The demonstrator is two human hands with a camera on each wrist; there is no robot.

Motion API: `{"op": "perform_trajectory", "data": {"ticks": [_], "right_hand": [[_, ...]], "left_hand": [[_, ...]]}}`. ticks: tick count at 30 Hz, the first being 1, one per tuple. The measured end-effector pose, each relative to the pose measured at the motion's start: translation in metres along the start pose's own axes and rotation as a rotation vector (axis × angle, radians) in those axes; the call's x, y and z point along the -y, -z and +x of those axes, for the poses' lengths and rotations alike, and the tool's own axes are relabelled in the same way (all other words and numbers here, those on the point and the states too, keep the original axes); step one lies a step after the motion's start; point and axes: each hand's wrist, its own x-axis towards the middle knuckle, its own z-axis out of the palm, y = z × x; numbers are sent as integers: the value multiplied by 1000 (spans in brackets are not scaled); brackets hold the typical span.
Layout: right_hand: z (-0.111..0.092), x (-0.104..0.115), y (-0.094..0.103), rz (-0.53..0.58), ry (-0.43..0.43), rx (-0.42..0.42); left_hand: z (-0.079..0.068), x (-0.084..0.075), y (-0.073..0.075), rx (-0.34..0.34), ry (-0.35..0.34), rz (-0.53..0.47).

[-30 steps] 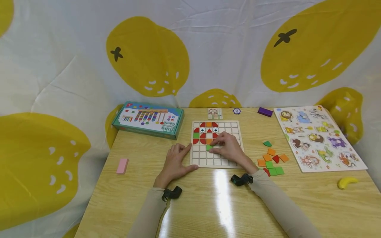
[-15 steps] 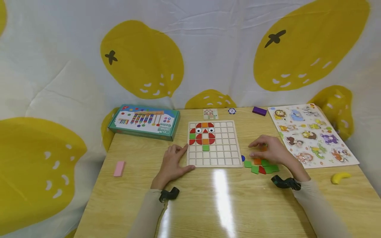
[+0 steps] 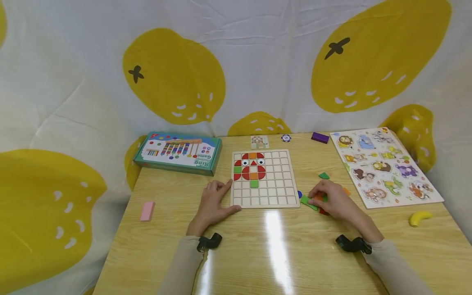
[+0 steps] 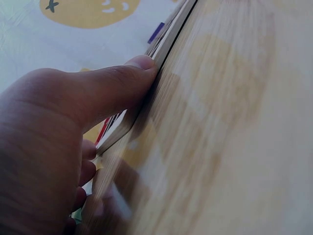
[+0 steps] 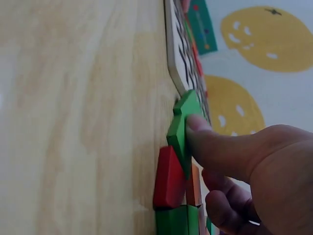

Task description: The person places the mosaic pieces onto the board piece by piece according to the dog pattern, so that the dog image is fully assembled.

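1. The grid board [image 3: 274, 180] is laid flat on the tabletop [image 3: 313, 254], within easy reach of both hands; its upper left is filled with red, orange, green and eye tiles.
2. The board's near left corner is framed by the left hand [image 3: 213, 203], thumb at the front edge and a fingertip at the left, probably so that sliding is prevented. The hand is spread, not clenched.
3. A green tile [image 5: 179, 137] in the pile, just beside the board's right edge, is touched by the right thumb. The right hand [image 3: 333, 200] is bent over the pile (whether the tile is pinched cannot be told, the index fingertip being hidden).
4. Close by, a red tile [image 5: 169, 178] and an orange tile [image 5: 194, 186] are bunched, presumably for handy picking.
5. A picture card [image 3: 259, 142] is set beyond the board, perhaps where it can be consulted without being covered.
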Motion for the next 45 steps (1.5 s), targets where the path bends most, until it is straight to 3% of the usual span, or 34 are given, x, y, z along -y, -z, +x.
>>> {"op": "perform_trajectory", "data": {"ticks": [6, 13, 17, 24, 28, 33, 39, 45], "right_hand": [[7, -3, 2, -21, -43, -35], [15, 4, -1, -29, -62, 36], [20, 5, 2, -8, -79, 23], [41, 15, 4, 181, -41, -90], [59, 32, -12, 341, -86, -138], [78, 56, -47, 424, -104, -70], [89, 74, -80, 340, -10, -29], [92, 83, -91, 212, 34, -18]], "left_hand": [[-1, 0, -1, -7, -3, 6], [-1, 1, -1, -15, -3, -3], [0, 1, -2, -3, 4, -2], [-1, 1, -1, 1, 11, 4], [0, 1, -1, 2, 14, 2], [-1, 1, -1, -9, 8, -15], [0, 0, -2, -7, 3, -18], [-1, 1, -1, -5, 8, -12]]}}
